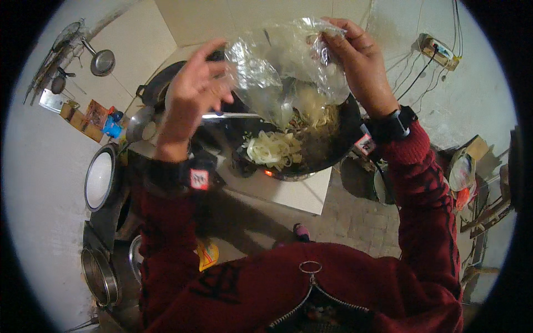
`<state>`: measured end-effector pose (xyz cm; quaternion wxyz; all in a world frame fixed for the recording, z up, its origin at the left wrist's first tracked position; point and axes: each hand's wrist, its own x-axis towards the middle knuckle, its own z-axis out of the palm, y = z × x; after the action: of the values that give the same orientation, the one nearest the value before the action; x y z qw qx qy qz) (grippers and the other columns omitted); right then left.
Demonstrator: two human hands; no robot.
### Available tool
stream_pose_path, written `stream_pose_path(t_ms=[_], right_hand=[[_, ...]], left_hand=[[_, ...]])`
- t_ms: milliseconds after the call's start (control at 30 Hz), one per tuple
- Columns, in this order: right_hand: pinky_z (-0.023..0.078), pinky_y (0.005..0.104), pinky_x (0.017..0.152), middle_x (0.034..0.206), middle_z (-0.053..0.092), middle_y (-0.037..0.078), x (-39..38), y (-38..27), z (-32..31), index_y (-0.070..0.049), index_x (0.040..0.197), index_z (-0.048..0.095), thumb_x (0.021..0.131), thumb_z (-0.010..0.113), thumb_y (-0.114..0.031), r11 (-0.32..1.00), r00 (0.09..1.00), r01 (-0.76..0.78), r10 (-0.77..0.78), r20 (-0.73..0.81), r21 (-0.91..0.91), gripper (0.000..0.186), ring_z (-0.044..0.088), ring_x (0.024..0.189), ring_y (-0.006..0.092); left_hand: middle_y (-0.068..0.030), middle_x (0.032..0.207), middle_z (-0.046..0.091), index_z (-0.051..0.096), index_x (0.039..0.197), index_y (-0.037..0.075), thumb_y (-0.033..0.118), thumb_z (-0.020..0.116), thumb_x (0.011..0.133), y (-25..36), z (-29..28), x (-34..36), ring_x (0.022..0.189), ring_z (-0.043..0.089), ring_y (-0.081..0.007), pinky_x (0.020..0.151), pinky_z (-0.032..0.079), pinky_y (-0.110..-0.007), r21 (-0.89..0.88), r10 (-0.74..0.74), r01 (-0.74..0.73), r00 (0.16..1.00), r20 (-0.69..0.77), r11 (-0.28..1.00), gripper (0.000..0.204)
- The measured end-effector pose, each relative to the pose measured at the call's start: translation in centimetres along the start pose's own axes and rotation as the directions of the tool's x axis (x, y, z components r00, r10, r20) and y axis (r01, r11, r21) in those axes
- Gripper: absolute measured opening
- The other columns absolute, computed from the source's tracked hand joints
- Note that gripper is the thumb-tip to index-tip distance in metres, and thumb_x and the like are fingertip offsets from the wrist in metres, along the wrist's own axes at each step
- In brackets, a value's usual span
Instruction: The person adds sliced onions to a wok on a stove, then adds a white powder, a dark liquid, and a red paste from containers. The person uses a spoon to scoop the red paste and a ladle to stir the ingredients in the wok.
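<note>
My right hand pinches the upper edge of a clear plastic bag, which hangs over a dark wok. My left hand is at the bag's left side, slightly blurred, its fingers spread; nothing shows in its grip. Whether those fingertips touch the bag is hard to tell. Sliced onion lies at the wok's near left, beside brownish strips partly behind the bag. A metal utensil handle sticks out leftward from the wok.
Under the wok is a pale counter with an orange light at its edge. Another dark pan stands behind my left hand. A white basin and metal pots are at left. A power strip hangs on the right wall.
</note>
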<state>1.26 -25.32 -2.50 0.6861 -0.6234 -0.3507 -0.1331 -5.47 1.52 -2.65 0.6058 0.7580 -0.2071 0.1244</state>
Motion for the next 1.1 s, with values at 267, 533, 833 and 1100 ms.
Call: stream_pose_path(t_ms=[267, 533, 833, 1100], right_hand=[[0.046, 0.0196, 0.072, 0.090, 0.063, 0.000, -1.2, -1.1, 3.8, -0.001, 0.110, 0.058, 0.092, 0.051, -0.011, 0.996, 0.997, -0.076, 0.077, -0.011, 0.049, 0.021, 0.056, 0.081, 0.0058], [0.042, 0.0192, 0.072, 0.094, 0.061, -0.003, -2.7, -0.7, 5.7, -0.004, 0.115, 0.056, 0.094, 0.051, -0.014, 0.991, 0.991, -0.115, 0.110, 0.071, 0.065, 0.024, 0.053, 0.081, 0.0035], [0.045, 0.0228, 0.078, 0.096, 0.061, 0.000, -4.2, -1.7, 7.3, -0.001, 0.115, 0.055, 0.094, 0.048, -0.013, 0.990, 0.991, -0.123, 0.119, 0.060, 0.069, 0.026, 0.054, 0.086, 0.0068], [0.035, 0.0322, 0.097, 0.130, 0.046, 0.014, -11.1, -2.8, 15.4, 0.000, 0.122, 0.051, 0.085, 0.053, -0.005, 0.986, 0.878, 0.101, -0.025, 0.478, -0.133, 0.037, 0.047, 0.116, 0.0229]], left_hand=[[-0.0031, 0.078, 0.063, 0.059, 0.093, 0.003, 0.006, 0.052, 0.086, -2.0, 1.3, -2.6, 0.057, 0.054, -0.0056, 0.047, 0.041, -0.019, -0.115, -0.097, 0.095, 0.995, -0.016, 0.989, 0.009], [-0.0087, 0.078, 0.063, 0.059, 0.096, 0.001, 0.011, 0.051, 0.090, -1.3, 0.6, -5.2, 0.054, 0.055, -0.0092, 0.048, 0.042, -0.021, -0.172, -0.012, -0.010, 0.992, -0.128, 0.985, 0.014], [-0.0085, 0.077, 0.062, 0.058, 0.096, 0.001, 0.013, 0.051, 0.090, 0.3, -0.6, -8.3, 0.053, 0.054, -0.0105, 0.047, 0.042, -0.022, -0.224, -0.059, 0.024, 0.987, -0.148, 0.974, 0.016], [-0.0007, 0.093, 0.058, 0.043, 0.121, 0.004, 0.009, 0.064, 0.083, 0.0, 1.3, -13.8, 0.076, 0.054, -0.0062, 0.060, 0.048, -0.024, -0.433, 0.151, -0.211, 0.974, -0.169, 0.876, 0.044]])
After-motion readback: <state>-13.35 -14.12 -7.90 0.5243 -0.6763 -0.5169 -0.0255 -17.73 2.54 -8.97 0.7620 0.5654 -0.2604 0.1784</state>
